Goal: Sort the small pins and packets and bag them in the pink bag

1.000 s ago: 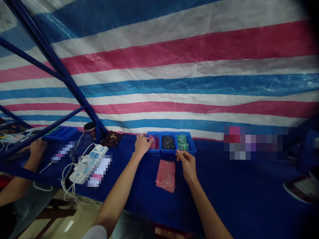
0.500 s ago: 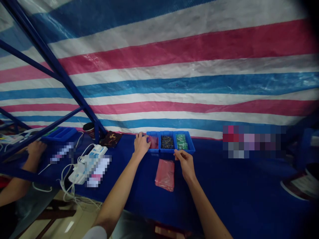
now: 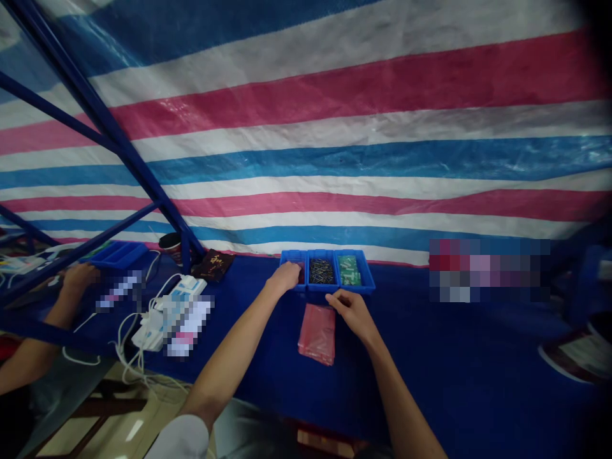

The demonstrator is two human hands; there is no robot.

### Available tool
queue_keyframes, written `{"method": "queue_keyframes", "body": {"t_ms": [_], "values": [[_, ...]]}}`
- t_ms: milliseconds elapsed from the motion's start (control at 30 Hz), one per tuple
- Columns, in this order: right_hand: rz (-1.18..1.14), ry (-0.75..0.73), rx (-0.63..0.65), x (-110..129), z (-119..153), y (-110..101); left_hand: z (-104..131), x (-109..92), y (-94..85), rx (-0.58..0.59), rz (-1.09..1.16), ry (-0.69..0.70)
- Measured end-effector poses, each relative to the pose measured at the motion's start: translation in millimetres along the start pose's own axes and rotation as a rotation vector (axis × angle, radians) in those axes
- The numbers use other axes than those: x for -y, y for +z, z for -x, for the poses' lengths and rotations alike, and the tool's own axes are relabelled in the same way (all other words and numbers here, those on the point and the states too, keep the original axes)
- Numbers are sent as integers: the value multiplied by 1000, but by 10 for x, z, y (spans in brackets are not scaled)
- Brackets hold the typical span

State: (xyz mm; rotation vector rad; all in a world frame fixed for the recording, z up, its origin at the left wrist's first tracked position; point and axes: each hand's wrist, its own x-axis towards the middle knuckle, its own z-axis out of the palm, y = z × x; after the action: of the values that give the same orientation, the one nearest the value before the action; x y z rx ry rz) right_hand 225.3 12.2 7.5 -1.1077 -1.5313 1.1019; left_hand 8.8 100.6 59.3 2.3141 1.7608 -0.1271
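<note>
My left hand (image 3: 285, 276) reaches into the left compartment of a blue divided bin (image 3: 356, 291). Its fingers are curled together over a red, shiny content (image 3: 301, 273), and the fingertips are hidden. Dark screws or nails (image 3: 321, 272) fill the middle compartment. On the right lie small green-and-white pieces (image 3: 349, 270). Just in front of the bin, my right hand (image 3: 352, 312) has thumb and forefinger pinched together; anything between them is too small to make out. Close beside it, a stack of pink plastic bags (image 3: 317, 335) lies flat on the blue table (image 3: 268, 357).
To the left lie a white power strip (image 3: 162, 319) with tangled cables and a dark packet (image 3: 213, 264). Beyond a blue metal frame (image 3: 129, 153), another person's hand (image 3: 79, 280) works near a blue tray (image 3: 118, 254). A dark round container (image 3: 574, 354) stands far right.
My left hand has shifted right and deeper into the left compartment, its fingers now curled. My right hand has drifted slightly left, toward the pink bags' top edge.
</note>
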Motion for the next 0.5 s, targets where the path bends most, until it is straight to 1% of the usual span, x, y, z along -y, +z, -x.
{"method": "queue_keyframes", "body": {"t_ms": [100, 167, 267, 400, 500], "values": [[112, -9, 97, -26, 10, -20, -32, -28, -7, 54, -10, -32], [157, -25, 116, -47, 14, -34, -44, -48, -21, 70, -15, -45], [175, -47, 124, -81, 14, -56, -33, -72, -40, 53, -16, -57], [204, -64, 147, -112, 6, -53, 48, -94, -26, -31, -9, -59], [208, -65, 151, -100, -4, -38, 179, -116, 16, -157, 21, -25]]}}
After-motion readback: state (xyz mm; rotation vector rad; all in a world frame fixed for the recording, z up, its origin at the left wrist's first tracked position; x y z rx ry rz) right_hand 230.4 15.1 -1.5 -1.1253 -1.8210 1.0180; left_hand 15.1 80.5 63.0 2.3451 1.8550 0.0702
